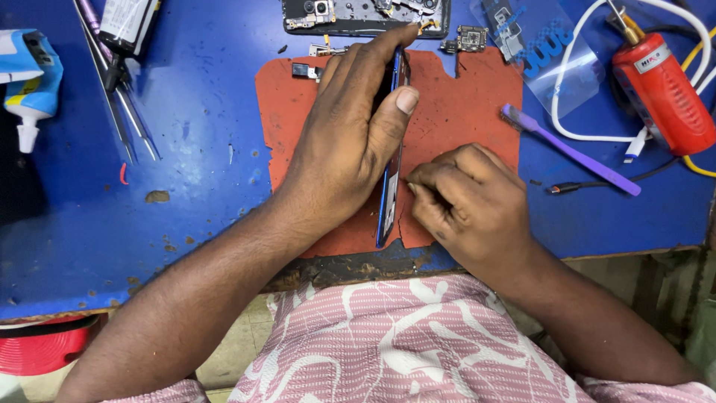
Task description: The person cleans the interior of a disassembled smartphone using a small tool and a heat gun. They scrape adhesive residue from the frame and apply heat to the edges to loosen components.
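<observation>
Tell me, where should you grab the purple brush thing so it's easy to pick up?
Grip the purple brush by its long flat handle near the middle, coming from above. It lies flat on the blue table, with bare table along both long sides, so fingers could pinch across its narrow width.

The blue worktop [194,164] is looking matt and scuffed, with paint chipping at its front edge. The orange mat [462,112] is showing a dull, rubbery face with ragged edges, while the phone [389,186] is gleaming glossy, the tweezers [123,119] are shining like bare metal, and the purple brush [574,153] is looking like smooth plastic.
</observation>
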